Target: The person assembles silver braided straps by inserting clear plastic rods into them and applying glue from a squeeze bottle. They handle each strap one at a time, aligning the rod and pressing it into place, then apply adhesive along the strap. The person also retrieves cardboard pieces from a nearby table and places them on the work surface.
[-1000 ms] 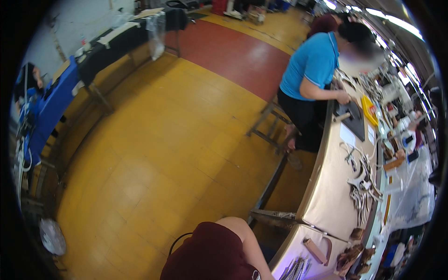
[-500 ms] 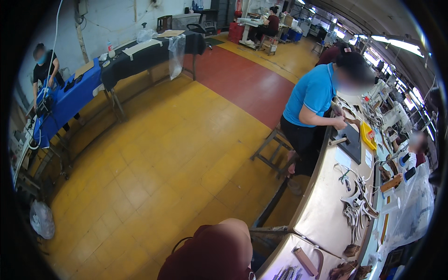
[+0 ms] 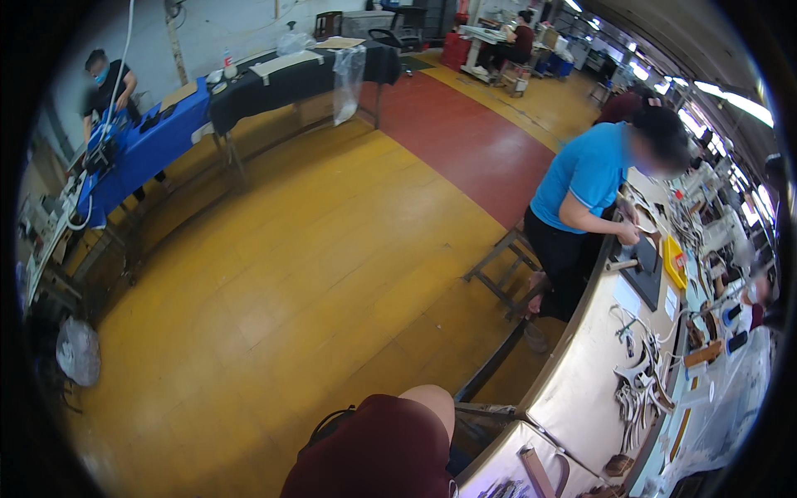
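Neither of my hands shows in the head view. A maroon sleeve (image 3: 374, 448) with a patch of bare arm rises from the lower edge, its hand hidden. Beside it, a padded tan workbench (image 3: 573, 378) runs along the right. On its near part lie a brown strip (image 3: 538, 475) and a bundle of thin dark pieces (image 3: 506, 490). Farther along, several curved cut strips (image 3: 639, 390) lie in a loose heap. A co-worker in a blue shirt (image 3: 577, 178) stands bent over the bench, both hands together above a black mat (image 3: 643, 286).
Past the mat sits a yellow tray (image 3: 674, 264). A wooden stool (image 3: 502, 270) stands behind the co-worker. Yellow-tiled floor (image 3: 274, 307) stretches left to a long table with blue and black covers (image 3: 158, 133), where another person (image 3: 108, 87) works. A stuffed clear bag (image 3: 77, 353) is at far left.
The whole scene has shifted right and slightly up at the far end as my head turned a little left. The masked person at the far left has raised their head.
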### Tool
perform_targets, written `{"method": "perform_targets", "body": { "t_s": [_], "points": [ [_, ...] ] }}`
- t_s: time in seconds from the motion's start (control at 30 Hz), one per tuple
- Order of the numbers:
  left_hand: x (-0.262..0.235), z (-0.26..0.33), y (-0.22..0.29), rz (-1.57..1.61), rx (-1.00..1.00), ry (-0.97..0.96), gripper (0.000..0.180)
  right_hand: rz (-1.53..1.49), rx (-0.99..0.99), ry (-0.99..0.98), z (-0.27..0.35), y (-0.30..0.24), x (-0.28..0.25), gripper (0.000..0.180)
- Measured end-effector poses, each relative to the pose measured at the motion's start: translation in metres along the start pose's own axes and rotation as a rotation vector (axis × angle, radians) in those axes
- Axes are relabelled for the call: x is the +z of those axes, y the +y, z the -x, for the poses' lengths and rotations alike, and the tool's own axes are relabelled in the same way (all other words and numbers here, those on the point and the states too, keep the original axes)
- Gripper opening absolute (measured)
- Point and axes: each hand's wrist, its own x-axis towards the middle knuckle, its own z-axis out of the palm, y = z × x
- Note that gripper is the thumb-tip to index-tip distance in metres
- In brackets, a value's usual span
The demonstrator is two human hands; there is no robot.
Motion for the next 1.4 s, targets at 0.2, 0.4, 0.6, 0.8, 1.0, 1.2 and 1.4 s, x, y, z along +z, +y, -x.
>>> {"method": "perform_targets", "body": {
  "t_s": [0.2,0.4,0.6,0.8,1.0,1.2,1.4],
  "points": [
    [-0.001,-0.002,0.003,0.002,-0.009,-0.008,0.044,-0.001,-0.014,0.001,-0.004,-0.012,-0.001,0.062],
    [0.009,-0.006,0.013,0.035,0.003,-0.033,0.041,-0.038,-0.106,0.035,0.010,-0.048,-0.032,0.061],
    [0.012,0.022,0.059,0.121,0.149,-0.178,0.039,-0.218,-0.563,0.256,0.152,-0.109,-0.111,0.059],
    [-0.008,0.061,0.060,0.110,0.276,-0.323,0.036,-0.329,-1.032,0.453,0.334,-0.082,-0.147,0.058],
    [-0.018,0.057,0.055,0.136,0.312,-0.375,0.039,-0.406,-1.205,0.497,0.413,-0.036,-0.147,0.057],
    [-0.018,0.059,0.047,0.179,0.369,-0.459,0.036,-0.585,-1.173,0.562,0.390,-0.007,-0.133,0.067],
    [-0.014,0.059,0.045,0.100,0.339,-0.410,0.030,-0.610,-1.135,0.397,0.367,0.026,-0.115,0.084]
  ]
}}
